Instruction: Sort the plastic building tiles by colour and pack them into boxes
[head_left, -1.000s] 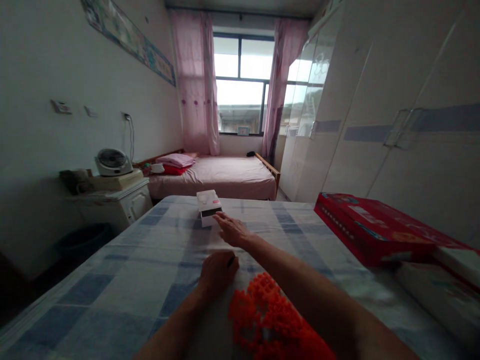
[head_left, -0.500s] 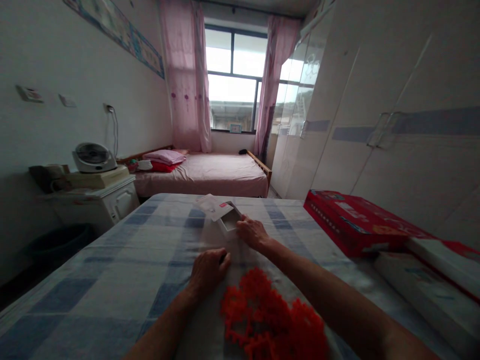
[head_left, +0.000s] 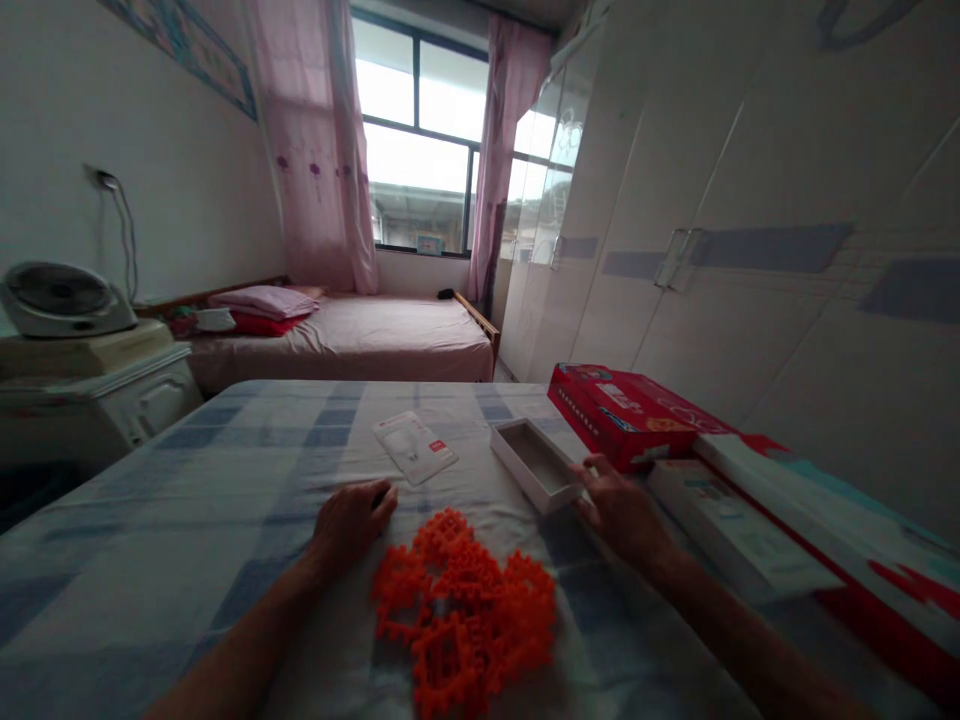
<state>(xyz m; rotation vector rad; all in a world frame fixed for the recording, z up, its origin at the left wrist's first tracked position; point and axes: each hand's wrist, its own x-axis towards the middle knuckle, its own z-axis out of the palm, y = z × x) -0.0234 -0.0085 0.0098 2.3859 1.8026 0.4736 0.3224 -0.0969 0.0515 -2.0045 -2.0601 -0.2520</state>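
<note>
My right hand point(head_left: 621, 508) grips the near right end of a shallow white open box point(head_left: 534, 468), thumb and fingers at its edge. Nothing shows inside the box. My left hand point(head_left: 355, 516) rests on the checked sheet with its fingers curled in, and I see nothing in it. Just beyond the left hand lies a flat white package point(head_left: 415, 447) with a light bulb printed on it. A heap of orange-red toothed plastic pieces point(head_left: 469, 610) sits between my forearms.
At the right stand a red box point(head_left: 622, 410) and a long white box point(head_left: 739, 530). A bed point(head_left: 390, 335) is under the window beyond. Wardrobe doors point(head_left: 720, 200) line the right wall; a fan point(head_left: 64, 295) stands at the left.
My right hand has moved the white box to the right, away from the flat package, which now lies separate. The view has turned right. The left hand still rests on the sheet.
</note>
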